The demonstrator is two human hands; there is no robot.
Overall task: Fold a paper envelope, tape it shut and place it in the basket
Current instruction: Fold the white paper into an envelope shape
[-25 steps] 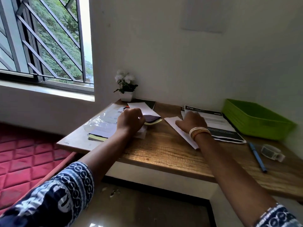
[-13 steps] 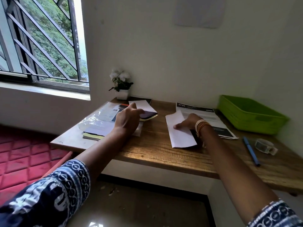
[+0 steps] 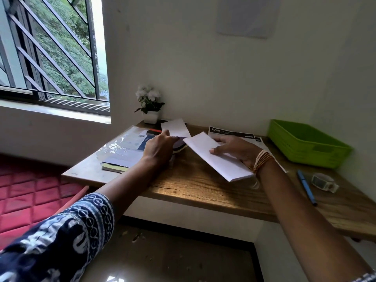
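Envelope point(image 3: 218, 157): white folded paper, held tilted above the desk point(image 3: 195, 184), between the stack at left and the printed sheet point(image 3: 234, 133) at right. Right hand point(image 3: 237, 150) grips it from beneath, thumb pressed on the top face, fingers mostly hidden under the paper; bangles at the wrist cover the envelope's near corner. Left hand point(image 3: 157, 149) rests on the stack point(image 3: 126, 153), fingers curled toward a white slip point(image 3: 175, 128); whether they pinch anything cannot be told, fingertips face away. Stack contents blur under a glossy plastic cover. Basket point(image 3: 305, 148), green, sits at the far right against the wall, interior partly out of sight. Pen point(image 3: 306, 187) and tape roll point(image 3: 323, 182) lie near it.
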